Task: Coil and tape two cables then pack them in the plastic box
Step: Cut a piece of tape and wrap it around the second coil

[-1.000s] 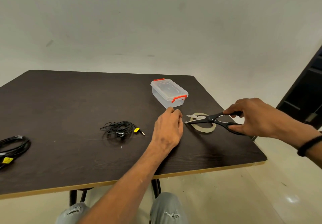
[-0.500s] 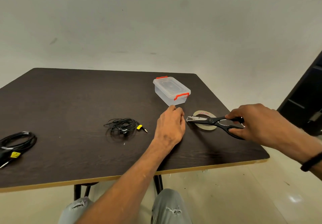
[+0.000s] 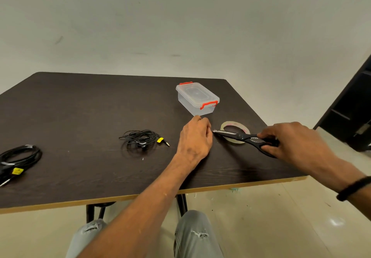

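Note:
A thin black earphone cable [image 3: 139,139] with a yellow tag lies coiled mid-table. A thicker black cable [image 3: 19,158] with a yellow tag sits coiled at the left edge. The clear plastic box [image 3: 197,98] with red clips stands shut at the back right. My left hand [image 3: 195,138] rests on the table with its fingers pinched together; what it pinches is hidden. My right hand [image 3: 291,140] grips black scissors [image 3: 244,137], whose blades point at my left fingertips and lie over the tape roll [image 3: 227,123].
The dark wooden table [image 3: 80,107] has its front edge close to my knees and its right corner near my right wrist. A dark cabinet [image 3: 353,107] stands on the floor at the far right.
The scissor blades were apart and are now closed, lower over the tape roll. My left hand has stayed in place. The view has shifted slightly.

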### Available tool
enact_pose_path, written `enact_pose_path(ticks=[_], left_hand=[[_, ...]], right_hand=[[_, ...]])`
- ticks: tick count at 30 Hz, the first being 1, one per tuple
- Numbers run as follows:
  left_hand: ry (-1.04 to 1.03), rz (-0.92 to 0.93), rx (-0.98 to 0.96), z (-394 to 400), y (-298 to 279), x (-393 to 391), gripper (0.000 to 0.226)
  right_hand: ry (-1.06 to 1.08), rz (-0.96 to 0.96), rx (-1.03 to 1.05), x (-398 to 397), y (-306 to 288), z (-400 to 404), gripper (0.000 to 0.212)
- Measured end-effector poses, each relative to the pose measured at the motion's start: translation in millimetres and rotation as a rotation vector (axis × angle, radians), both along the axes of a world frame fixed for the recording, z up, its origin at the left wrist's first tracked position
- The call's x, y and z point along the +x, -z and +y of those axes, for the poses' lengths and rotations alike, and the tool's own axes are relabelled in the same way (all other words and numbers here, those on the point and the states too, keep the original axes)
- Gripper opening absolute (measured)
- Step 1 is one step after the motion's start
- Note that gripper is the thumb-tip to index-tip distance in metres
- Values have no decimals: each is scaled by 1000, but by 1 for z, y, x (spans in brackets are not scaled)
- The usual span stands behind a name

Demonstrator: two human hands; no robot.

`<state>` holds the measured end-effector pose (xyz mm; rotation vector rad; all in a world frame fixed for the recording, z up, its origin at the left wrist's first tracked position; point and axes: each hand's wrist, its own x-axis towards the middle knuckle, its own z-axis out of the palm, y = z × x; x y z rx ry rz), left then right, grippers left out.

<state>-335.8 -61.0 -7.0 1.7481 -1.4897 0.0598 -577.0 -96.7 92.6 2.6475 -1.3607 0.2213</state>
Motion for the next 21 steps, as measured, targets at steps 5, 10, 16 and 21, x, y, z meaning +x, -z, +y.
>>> enact_pose_path(ticks=[5, 10, 16, 21], left_hand=[[-116, 168, -16, -4, 1, 4, 10], [-127, 555, -30, 5, -13, 9, 12], [27, 1189, -89, 46, -38, 11, 19], [115, 1331, -95, 76, -58, 23, 24]], right_hand=[[10, -105, 72, -6, 13, 6, 23], [-57, -100, 90, -8, 20, 6, 31], [-234, 85, 212, -10, 20, -5, 33], [-197, 78, 341, 0, 6, -5, 59]])
